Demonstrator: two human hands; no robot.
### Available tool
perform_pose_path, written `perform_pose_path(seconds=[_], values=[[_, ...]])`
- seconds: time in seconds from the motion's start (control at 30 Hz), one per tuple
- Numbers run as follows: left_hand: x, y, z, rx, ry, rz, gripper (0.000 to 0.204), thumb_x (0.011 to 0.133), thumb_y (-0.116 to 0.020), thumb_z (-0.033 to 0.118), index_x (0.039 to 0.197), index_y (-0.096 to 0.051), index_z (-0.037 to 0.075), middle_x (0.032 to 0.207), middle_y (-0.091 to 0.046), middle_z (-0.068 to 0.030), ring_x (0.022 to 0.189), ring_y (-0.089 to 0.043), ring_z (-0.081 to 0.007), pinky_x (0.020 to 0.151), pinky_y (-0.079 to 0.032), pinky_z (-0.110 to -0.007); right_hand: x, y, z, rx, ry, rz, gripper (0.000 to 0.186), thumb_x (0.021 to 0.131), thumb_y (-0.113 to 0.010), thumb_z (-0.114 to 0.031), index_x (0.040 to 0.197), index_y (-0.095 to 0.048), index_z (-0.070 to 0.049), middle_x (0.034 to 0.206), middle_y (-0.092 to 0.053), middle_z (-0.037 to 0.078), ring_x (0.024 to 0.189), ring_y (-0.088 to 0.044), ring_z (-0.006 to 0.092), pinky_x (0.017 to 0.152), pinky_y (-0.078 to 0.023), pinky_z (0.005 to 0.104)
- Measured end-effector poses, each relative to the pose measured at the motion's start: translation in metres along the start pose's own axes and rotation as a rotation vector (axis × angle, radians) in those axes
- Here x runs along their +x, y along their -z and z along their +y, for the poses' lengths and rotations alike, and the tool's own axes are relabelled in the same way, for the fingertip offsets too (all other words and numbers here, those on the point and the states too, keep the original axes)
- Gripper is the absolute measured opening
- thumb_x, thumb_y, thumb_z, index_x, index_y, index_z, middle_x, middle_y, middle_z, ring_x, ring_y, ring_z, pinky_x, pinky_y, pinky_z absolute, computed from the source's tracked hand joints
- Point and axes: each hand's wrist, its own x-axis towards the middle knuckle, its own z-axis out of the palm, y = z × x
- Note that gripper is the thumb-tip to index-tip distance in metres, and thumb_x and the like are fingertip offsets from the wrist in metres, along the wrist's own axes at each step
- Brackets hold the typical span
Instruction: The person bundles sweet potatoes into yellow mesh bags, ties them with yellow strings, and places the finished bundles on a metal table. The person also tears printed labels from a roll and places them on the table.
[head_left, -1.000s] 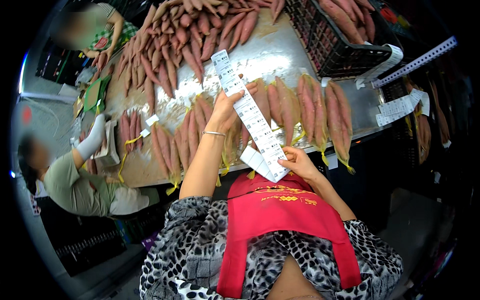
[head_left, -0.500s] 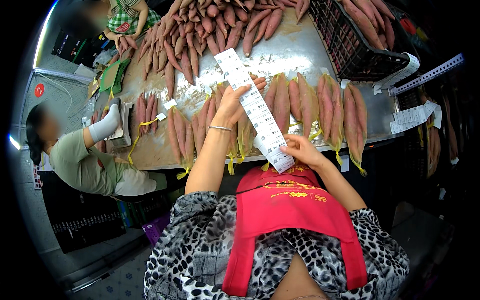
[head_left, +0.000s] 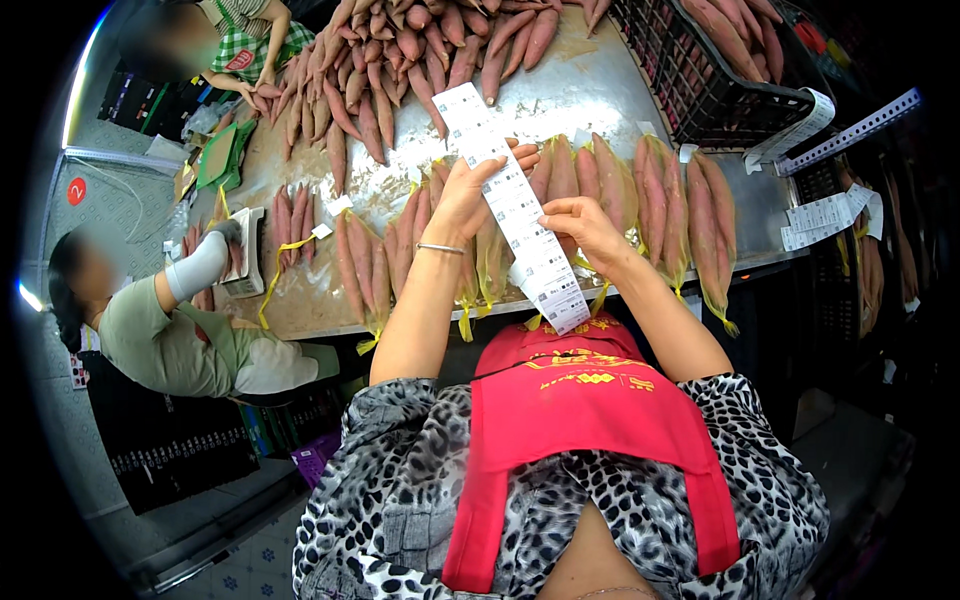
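Note:
A long white strip of printed labels (head_left: 535,245) slants across the middle of the view, its lower end over my red apron. My left hand (head_left: 468,200) grips it from the left, thumb on top and fingers passing behind. At its right edge, partway down, my right hand (head_left: 588,230) pinches the strip between thumb and fingertips. Beneath and beside my hands lie several yellow net bags of sweet potatoes (head_left: 655,210) in a row along the table's near edge. Part of that row is hidden by my hands and the strip.
Loose sweet potatoes (head_left: 390,60) are heaped on the metal table (head_left: 590,90). A black crate (head_left: 690,90) of sweet potatoes stands back right, with more label strips (head_left: 830,218) nearby. Leftward, a seated person (head_left: 170,320) reaches over a scale (head_left: 248,270); another person (head_left: 255,40) handles sweet potatoes.
My right hand has moved up the strip from its lower end to its middle. The left hand keeps its hold. The seated person's gloved hand has shifted down over the scale.

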Motion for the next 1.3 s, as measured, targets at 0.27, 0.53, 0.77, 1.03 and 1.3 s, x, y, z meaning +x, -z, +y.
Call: perform_pose_path(seconds=[0.27,0.53,0.77,1.03,1.3], values=[[0.004,0.001,0.002,0.012,-0.002,-0.02,0.053,0.092,-0.06,0.006,0.137,-0.038,-0.013,0.134,-0.055,-0.0309,0.124,-0.058,-0.0366,0.108,-0.048,-0.045,0.002,-0.003,-0.006,0.006,0.02,0.008,0.019,0.092,-0.066,-0.013,0.101,-0.071,0.004,0.092,-0.072,0.006,0.082,-0.067,0.0109,0.076,-0.051,0.0254],[0.004,-0.002,0.0,0.041,-0.007,-0.003,0.051,0.09,-0.061,0.0,0.135,-0.04,-0.011,0.132,-0.056,-0.0301,0.123,-0.059,-0.0355,0.108,-0.049,-0.044,0.002,0.002,0.002,-0.006,0.035,0.013,0.018,0.091,-0.066,-0.011,0.101,-0.071,0.004,0.092,-0.072,0.005,0.083,-0.066,0.0099,0.077,-0.051,0.0243],[0.008,0.004,-0.004,0.02,0.009,-0.007,0.051,0.093,-0.06,0.003,0.138,-0.039,-0.011,0.135,-0.055,-0.0269,0.127,-0.056,-0.0337,0.108,-0.048,-0.042,0.003,-0.003,-0.003,0.01,0.045,0.032,0.018,0.09,-0.066,-0.011,0.099,-0.071,0.004,0.093,-0.072,0.007,0.084,-0.066,0.0106,0.079,-0.051,0.025],[-0.003,0.008,-0.034,-0.147,0.105,-0.018,0.064,0.104,-0.04,0.051,0.144,-0.041,0.001,0.14,-0.053,-0.0128,0.129,-0.052,-0.0243,0.112,-0.04,-0.043,0.024,0.008,-0.013,0.132,0.111,0.168,0.017,0.09,-0.067,-0.011,0.099,-0.071,0.002,0.093,-0.073,0.007,0.085,-0.067,0.0119,0.081,-0.05,0.0247],[-0.029,0.012,-0.054,-0.153,0.364,-0.052,0.072,0.102,-0.035,0.06,0.136,-0.05,-0.002,0.125,-0.065,-0.0122,0.115,-0.063,-0.0219,0.102,-0.048,-0.042,0.045,0.021,-0.019,0.219,0.099,0.332,0.02,0.092,-0.066,-0.013,0.105,-0.068,0.001,0.099,-0.071,0.009,0.088,-0.069,0.0169,0.082,-0.055,0.0284]])
